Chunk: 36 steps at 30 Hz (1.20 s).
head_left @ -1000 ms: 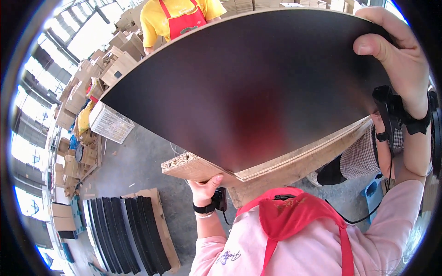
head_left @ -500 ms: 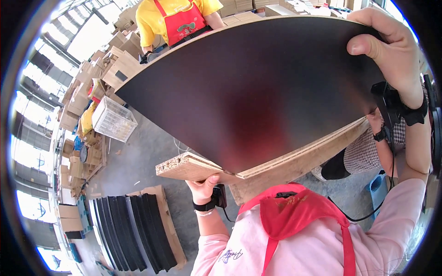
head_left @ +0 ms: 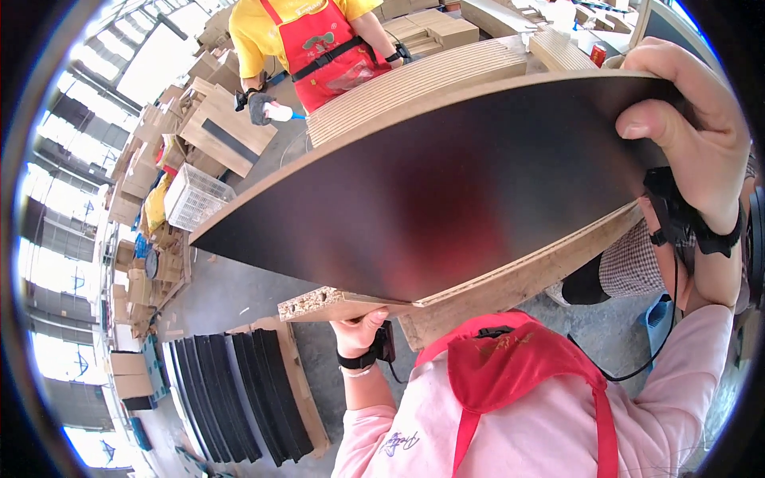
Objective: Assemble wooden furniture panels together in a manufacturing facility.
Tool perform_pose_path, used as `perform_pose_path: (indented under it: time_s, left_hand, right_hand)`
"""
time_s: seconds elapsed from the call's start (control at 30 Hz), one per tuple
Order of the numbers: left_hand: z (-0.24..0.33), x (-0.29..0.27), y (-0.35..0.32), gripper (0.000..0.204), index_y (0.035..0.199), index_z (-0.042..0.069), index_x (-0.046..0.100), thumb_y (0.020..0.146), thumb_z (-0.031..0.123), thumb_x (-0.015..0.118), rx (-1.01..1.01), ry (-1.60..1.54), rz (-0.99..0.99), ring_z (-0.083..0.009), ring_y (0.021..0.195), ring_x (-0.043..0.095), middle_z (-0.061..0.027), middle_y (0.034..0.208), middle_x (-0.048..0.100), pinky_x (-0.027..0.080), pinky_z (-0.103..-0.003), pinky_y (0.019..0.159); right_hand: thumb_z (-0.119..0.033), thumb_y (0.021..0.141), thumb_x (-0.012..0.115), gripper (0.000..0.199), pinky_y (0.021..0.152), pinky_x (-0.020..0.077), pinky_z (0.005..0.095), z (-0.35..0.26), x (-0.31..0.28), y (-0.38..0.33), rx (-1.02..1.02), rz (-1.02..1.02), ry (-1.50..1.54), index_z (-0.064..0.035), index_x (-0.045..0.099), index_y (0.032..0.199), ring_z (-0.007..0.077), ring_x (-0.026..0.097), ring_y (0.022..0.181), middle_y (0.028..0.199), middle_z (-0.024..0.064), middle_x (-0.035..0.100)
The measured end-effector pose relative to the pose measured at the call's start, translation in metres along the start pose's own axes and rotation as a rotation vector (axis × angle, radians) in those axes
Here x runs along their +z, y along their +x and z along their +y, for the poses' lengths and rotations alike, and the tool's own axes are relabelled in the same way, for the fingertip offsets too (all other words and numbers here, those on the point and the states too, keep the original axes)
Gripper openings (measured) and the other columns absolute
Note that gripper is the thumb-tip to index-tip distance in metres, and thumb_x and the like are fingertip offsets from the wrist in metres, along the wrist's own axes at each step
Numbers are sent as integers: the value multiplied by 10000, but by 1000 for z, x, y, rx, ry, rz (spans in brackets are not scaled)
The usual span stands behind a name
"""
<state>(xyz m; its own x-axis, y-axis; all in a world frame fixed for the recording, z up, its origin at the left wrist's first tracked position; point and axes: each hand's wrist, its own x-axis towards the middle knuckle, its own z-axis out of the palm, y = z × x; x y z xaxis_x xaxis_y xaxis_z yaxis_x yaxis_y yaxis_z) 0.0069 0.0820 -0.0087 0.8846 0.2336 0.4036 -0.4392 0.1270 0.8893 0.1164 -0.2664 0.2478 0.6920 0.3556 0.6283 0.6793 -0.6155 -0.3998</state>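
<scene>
A large board with a dark, glossy face (head_left: 335,215) is tilted up in front of me, its pale edge along the top. My right hand (head_left: 693,135) is closed on its upper right corner, thumb on the dark face. Along its near edge lies a particle board (head_left: 307,306) with a rough chipped end. My left hand (head_left: 358,332) has its fingers wrapped round this near edge from below, thumb on the front; which layers it grips beyond the particle board, I cannot tell. The far side of the dark board is hidden.
Across from me, a co-worker in a red apron (head_left: 331,56) holds a white bottle (head_left: 279,111) with a blue tip. A stack of boards (head_left: 414,80) lies beyond mine. Black panels (head_left: 211,398) lie lower left, near a white crate (head_left: 195,199). Another person's checkered clothing (head_left: 629,263) shows at right.
The dark board's far edge has tipped lower, with my right hand moving down with it. The stack of boards and the co-worker's bottle have come into sight. My left hand keeps its hold.
</scene>
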Motion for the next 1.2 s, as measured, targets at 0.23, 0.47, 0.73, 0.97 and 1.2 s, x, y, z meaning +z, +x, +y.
perform_pose_path:
  time_s: [0.23,0.47,0.73,0.97,1.2]
  left_hand:
    - [13,11,-1,559,1187,-4,521,730,96,826,-18,12,8,-179,946,611,-87,1048,634,505,-317,843]
    - [52,36,5,597,1167,-20,506,679,34,846,-63,336,82,-177,956,609,-88,1055,625,505,-309,839]
    - [57,54,4,628,1158,-27,487,658,31,861,11,396,327,-176,984,605,-103,1076,612,479,-308,887]
    - [66,53,6,573,1124,-18,517,659,1,850,-83,372,254,-173,973,618,-94,1054,630,485,-313,888]
    - [66,55,9,558,1108,-28,545,647,1,858,-68,373,279,-170,941,631,-94,1033,648,494,-304,867]
  right_hand:
    - [-40,720,705,247,768,449,226,-16,12,-11,63,105,127,19,601,936,123,567,838,913,47,590]
    - [-75,641,719,255,763,449,258,-7,10,-7,-115,66,-30,19,587,838,175,581,811,832,76,575]
    - [-200,644,750,331,715,444,336,-2,11,-16,-257,8,-177,8,568,827,273,564,725,755,102,570]
    - [-208,661,735,322,685,444,343,0,5,-15,-388,-75,-169,8,564,828,277,565,703,743,101,575]
    - [-204,655,733,315,616,424,340,0,8,-14,-437,-35,-220,1,558,819,264,552,649,731,98,572]
